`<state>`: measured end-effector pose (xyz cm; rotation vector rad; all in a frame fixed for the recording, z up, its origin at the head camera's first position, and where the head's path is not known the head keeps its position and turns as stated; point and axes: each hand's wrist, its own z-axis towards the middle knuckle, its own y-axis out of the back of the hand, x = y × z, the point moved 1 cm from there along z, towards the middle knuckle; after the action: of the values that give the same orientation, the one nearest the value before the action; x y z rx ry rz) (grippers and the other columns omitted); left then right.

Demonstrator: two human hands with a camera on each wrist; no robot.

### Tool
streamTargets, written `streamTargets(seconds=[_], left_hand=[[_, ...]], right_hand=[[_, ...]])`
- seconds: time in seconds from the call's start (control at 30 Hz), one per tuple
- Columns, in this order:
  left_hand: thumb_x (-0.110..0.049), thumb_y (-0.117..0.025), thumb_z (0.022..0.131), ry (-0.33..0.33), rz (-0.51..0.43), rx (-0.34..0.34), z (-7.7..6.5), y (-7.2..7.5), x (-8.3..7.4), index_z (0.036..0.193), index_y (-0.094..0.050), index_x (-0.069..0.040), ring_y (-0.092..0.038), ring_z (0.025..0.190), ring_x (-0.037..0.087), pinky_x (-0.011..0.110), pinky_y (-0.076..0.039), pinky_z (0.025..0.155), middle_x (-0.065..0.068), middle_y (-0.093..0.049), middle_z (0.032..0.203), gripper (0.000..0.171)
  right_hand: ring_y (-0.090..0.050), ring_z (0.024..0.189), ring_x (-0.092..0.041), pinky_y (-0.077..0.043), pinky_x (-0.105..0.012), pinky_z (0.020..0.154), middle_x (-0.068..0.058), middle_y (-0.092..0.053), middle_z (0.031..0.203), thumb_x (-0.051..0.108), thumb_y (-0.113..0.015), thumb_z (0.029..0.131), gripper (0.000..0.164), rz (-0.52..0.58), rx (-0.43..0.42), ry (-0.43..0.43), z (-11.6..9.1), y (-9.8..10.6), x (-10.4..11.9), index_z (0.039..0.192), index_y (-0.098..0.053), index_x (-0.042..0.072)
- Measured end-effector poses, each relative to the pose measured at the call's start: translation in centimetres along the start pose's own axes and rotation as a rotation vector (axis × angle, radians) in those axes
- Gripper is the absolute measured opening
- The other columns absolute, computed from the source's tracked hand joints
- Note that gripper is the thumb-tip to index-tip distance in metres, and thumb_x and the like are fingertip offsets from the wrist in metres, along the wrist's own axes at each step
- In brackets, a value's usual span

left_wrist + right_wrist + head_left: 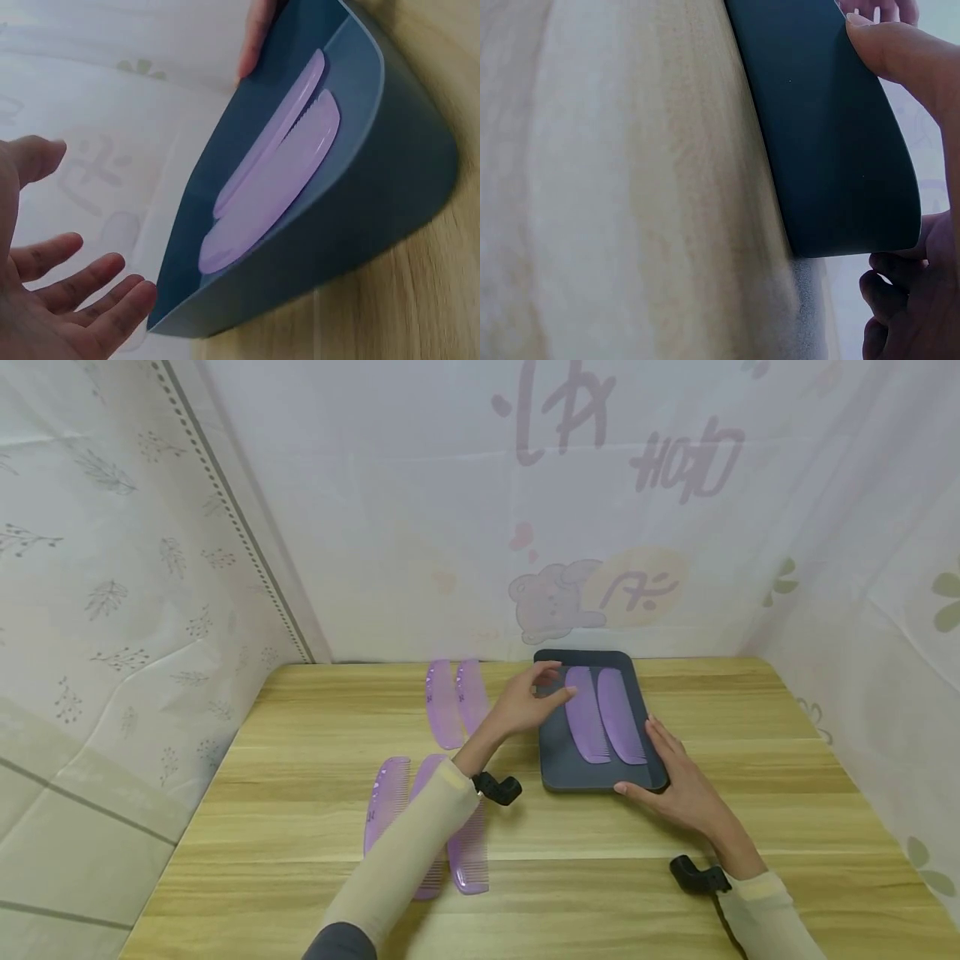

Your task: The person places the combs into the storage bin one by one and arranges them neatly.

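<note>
While the right hand is grasping the dark tray by one corner, the left hand is hovering, released, over its left side, and two purple combs are lying inside.

- Table: yellow-brown striped wood grain, seams running left to right.
- Far, left of middle: two purple far combs, side by side, lengthwise near to far, teeth facing right.
- Near, left: two near combs, likewise side by side, partly hidden.
- Far, right of middle: dark grey tray, upright.
</note>
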<state>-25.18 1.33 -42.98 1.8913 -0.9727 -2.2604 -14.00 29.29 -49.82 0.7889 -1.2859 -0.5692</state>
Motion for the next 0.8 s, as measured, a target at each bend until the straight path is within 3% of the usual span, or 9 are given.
streamTargets(seconds=[0.3, 0.6, 0.8], left_hand=[[-0.047, -0.067, 0.097, -0.014, -0.021, -0.058, -1.7, 2.0, 1.1, 0.157, -0.039, -0.02, -0.044, 0.146, 0.028, 0.043, -0.046, 0.116, 0.008, -0.047, 0.157, 0.072], [-0.046, -0.069, 0.096, -0.048, 0.024, -0.136, -2.4, 4.3, 2.4, 0.159, -0.034, -0.013, -0.037, 0.149, 0.034, 0.052, -0.042, 0.118, 0.014, -0.04, 0.161, 0.079], [-0.049, -0.07, 0.095, -0.017, 0.046, -0.189, -3.2, 5.8, 3.2, 0.161, -0.03, -0.014, -0.034, 0.151, 0.035, 0.052, -0.039, 0.12, 0.012, -0.036, 0.164, 0.085]], right_hand=[[-0.018, 0.155, -0.048, -0.027, -0.077, 0.113, -0.013, -0.009, 0.174, 0.052, -0.082, 0.083, 0.116, -0.015, -0.001, -0.004, 0.1, -0.8, -0.4, 0.166, -0.011, 0.013], [-0.015, 0.156, -0.049, -0.025, -0.078, 0.114, -0.012, -0.006, 0.174, 0.052, -0.082, 0.083, 0.117, -0.012, 0.006, -0.019, 0.1, -0.4, -0.5, 0.166, -0.009, 0.014], [-0.016, 0.155, -0.049, -0.026, -0.078, 0.113, -0.013, -0.007, 0.174, 0.053, -0.081, 0.083, 0.117, -0.025, 0.013, -0.023, 0.2, -0.2, -0.4, 0.166, -0.008, 0.013]])
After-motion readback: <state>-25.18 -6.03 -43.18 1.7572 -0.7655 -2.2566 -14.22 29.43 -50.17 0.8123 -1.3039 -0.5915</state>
